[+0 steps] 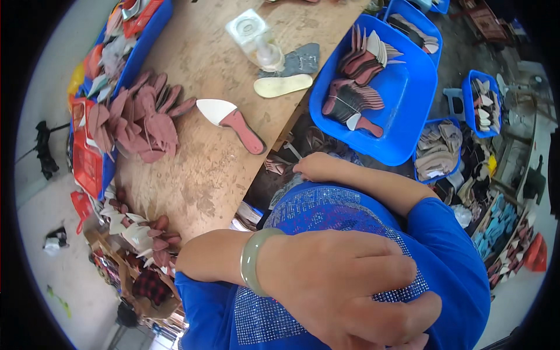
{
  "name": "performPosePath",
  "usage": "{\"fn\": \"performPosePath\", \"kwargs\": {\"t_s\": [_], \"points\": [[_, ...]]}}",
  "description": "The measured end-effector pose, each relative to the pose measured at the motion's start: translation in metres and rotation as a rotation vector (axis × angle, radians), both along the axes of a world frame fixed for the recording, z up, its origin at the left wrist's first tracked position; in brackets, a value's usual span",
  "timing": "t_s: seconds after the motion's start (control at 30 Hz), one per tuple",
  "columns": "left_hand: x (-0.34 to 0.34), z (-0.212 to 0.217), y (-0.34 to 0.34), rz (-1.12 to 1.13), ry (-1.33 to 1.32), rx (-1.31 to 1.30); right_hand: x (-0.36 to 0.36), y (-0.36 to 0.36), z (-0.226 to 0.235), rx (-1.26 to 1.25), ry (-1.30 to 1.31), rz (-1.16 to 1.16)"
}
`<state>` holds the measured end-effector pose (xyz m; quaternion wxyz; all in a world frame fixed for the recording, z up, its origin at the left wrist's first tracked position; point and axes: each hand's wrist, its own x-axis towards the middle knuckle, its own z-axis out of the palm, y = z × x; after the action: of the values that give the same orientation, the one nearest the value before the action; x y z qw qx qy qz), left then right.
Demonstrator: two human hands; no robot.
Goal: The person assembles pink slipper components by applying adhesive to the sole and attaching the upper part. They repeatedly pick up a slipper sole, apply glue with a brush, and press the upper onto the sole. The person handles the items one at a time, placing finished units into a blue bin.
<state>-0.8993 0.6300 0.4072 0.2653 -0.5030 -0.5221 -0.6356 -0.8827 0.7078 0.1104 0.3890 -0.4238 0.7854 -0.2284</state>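
Observation:
My left hand, with a pale green bangle on the wrist, lies across my blue spangled top on the right upper sleeve; its fingers are bent and hold nothing. My right hand reaches down past the edge of the wooden table, over dark clutter below. Its fingers are curled and partly hidden, so a grip cannot be made out. Nearest on the table lies a shoe insole with a white front and pink heel.
A heap of reddish-brown insoles lies on the table's left, with a cream insole, a grey one and a clear plastic container farther back. A blue tray holds stacked insoles; smaller blue bins stand at the right.

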Motion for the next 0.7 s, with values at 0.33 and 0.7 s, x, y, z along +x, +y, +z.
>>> {"fn": "performPosePath", "kwargs": {"t_s": [0.33, 0.7], "points": [[-0.016, -0.028, -0.093, 0.085, -0.401, -0.484, 0.0, -0.016, 0.008, -0.131, -0.016, -0.169], [0.127, -0.159, -0.2, 0.773, -1.283, -0.601, -0.054, -0.132, -0.036, -0.075, 0.138, -0.654]]}}
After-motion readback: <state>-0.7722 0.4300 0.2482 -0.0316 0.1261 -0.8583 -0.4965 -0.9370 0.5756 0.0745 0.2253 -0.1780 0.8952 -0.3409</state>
